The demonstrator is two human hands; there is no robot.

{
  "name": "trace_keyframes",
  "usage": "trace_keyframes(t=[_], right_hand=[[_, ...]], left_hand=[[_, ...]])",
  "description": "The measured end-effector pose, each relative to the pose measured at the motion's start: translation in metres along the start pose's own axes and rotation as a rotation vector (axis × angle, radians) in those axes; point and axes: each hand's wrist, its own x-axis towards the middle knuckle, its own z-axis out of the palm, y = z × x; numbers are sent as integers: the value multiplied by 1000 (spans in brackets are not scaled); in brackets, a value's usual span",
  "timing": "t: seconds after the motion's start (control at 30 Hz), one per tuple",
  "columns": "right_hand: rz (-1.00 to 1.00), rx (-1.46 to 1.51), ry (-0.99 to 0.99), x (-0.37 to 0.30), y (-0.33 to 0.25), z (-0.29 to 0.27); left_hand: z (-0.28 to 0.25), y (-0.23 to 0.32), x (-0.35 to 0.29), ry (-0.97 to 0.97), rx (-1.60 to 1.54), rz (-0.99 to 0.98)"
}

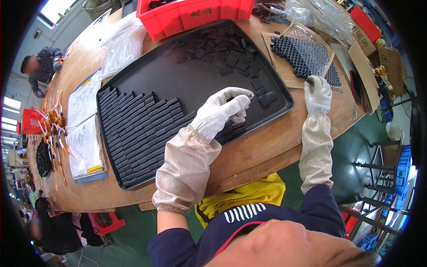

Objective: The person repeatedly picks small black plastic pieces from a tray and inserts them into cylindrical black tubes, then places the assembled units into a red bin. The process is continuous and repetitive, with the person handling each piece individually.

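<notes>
A large black tray (187, 75) lies on the wooden table in front of me. Rows of short black cylinders (138, 133) fill its left and near side. Loose flat black pieces (231, 58) are scattered over its far right part. My left hand (224, 109), in a white knit glove, hovers above the tray's right half. Its thumb and forefinger are pinched together; what they hold, if anything, is too small to make out. My gloved right hand (318, 93) is right of the tray, its fingertips closed on a small black ring at the near edge of a block of black rings (293, 55).
A red bin (191, 20) stands behind the tray. Left of it are a clear plastic bag (124, 44) and papers on a clipboard (84, 129). Orange-wound coils (55, 120) lie farther left. Cardboard (362, 75) borders the right side. Two other people (42, 69) are at the left.
</notes>
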Motion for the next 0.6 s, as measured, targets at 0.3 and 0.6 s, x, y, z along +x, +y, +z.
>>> trace_keyframes(t=[0.3, 0.6], right_hand=[[223, 1093, -201, 16, -106, -38], [16, 1434, -471, 60, -162, -45]], left_hand=[[-1, 1, 0, 4, -119, 49], [-6, 1, 3, 86, -255, 62]])
